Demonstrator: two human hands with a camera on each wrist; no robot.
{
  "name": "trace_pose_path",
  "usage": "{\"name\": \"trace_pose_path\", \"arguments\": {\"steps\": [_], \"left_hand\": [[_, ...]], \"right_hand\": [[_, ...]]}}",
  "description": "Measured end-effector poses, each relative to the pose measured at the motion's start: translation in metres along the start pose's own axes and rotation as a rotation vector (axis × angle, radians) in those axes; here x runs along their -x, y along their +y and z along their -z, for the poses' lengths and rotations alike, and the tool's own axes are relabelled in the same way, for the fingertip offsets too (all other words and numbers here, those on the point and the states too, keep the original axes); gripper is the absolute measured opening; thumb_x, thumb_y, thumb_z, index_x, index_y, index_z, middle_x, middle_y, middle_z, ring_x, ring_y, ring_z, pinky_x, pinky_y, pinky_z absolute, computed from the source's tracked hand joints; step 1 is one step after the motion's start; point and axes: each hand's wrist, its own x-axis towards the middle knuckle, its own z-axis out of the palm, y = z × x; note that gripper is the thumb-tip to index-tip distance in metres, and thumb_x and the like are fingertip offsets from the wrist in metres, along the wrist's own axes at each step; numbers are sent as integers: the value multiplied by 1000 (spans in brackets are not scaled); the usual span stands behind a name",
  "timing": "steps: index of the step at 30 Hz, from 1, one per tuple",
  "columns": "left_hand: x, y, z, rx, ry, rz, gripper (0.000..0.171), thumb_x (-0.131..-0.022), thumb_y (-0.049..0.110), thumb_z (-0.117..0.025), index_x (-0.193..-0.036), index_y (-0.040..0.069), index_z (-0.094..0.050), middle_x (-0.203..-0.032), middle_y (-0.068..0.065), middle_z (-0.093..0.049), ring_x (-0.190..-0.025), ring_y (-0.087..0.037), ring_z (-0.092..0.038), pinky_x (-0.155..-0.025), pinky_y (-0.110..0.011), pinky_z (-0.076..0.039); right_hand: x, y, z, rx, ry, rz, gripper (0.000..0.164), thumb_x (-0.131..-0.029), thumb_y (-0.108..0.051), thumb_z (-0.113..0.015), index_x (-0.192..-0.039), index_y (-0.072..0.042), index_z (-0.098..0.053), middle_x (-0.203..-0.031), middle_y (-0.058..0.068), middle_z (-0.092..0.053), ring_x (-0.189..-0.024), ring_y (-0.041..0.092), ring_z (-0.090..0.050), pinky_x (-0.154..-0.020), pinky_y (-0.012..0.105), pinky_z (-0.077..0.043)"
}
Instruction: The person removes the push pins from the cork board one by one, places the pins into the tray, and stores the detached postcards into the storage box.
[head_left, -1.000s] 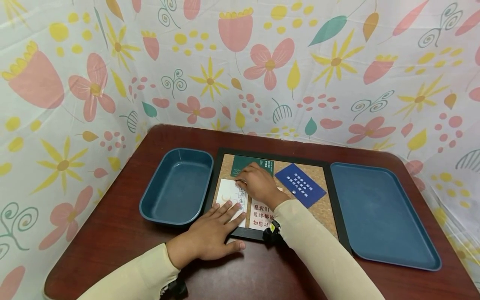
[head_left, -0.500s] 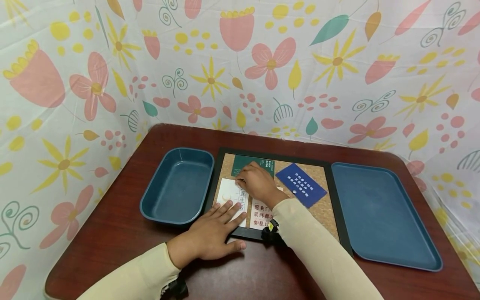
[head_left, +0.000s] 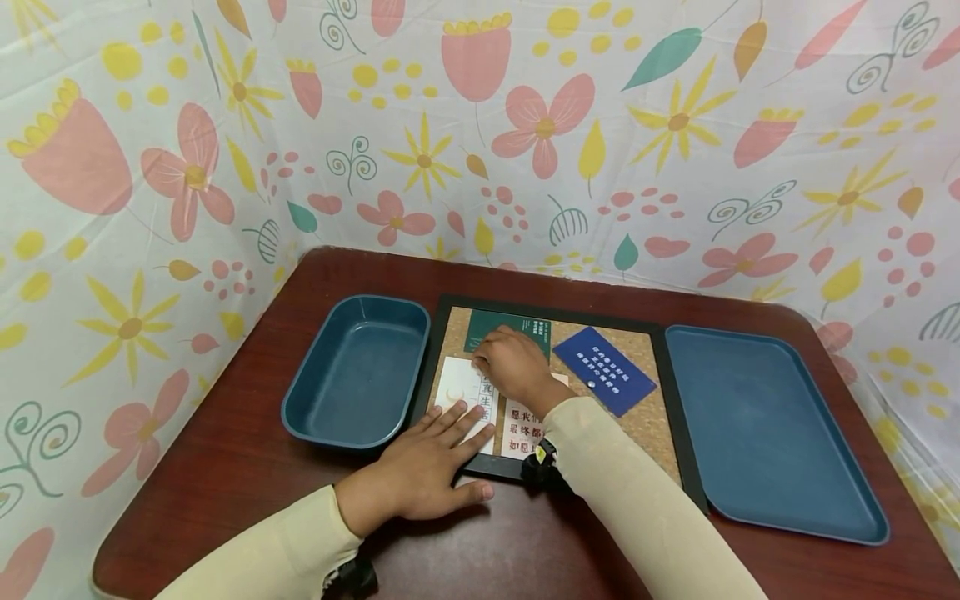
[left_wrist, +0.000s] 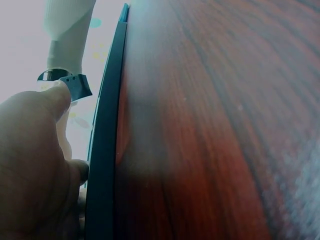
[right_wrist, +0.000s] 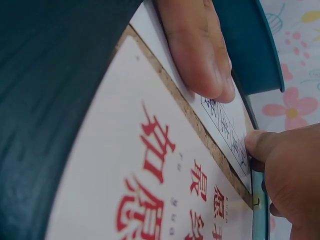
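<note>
A white card (head_left: 457, 386) with a crescent and a column of black characters lies on a framed corkboard (head_left: 645, 433). My left hand (head_left: 412, 479) rests flat, fingers spread over the card's lower part and thumb on the board's front frame. At the card's top edge, my right hand (head_left: 516, 371) has thumb and fingertips pinched together and pressed down. What it pinches is hidden by the fingers; I cannot tell its kind. Close by are a green card (head_left: 487, 323), a card with red characters (right_wrist: 125, 150) and a blue card (head_left: 603, 371) with a small silvery pin on it.
A deep blue tub (head_left: 352, 375) stands left of the board, and a shallow blue tray (head_left: 772, 433) lies to its right. Both sit on the dark red-brown table (head_left: 225, 433). A flower-patterned cloth (head_left: 465, 208) hangs behind and to the left.
Both hands stay in the same places on the board, the right one still at the card's top edge. The whole head view shifts very slightly.
</note>
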Motion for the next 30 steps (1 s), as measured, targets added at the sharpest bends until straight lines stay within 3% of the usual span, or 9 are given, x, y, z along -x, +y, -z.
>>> {"name": "trace_pose_path", "arguments": {"steps": [30], "left_hand": [[-1, 0, -2, -2, -2, 15, 82, -100, 77, -23, -165, 26, -24, -171, -2, -13, -157, -23, -5, -125, -48, -9]], "right_hand": [[-1, -5, 3, 56, -45, -47, 20, -103, -29, -66, -114, -18, -79, -116, -2, -73, -113, 19, -64, -101, 41, -50]]}}
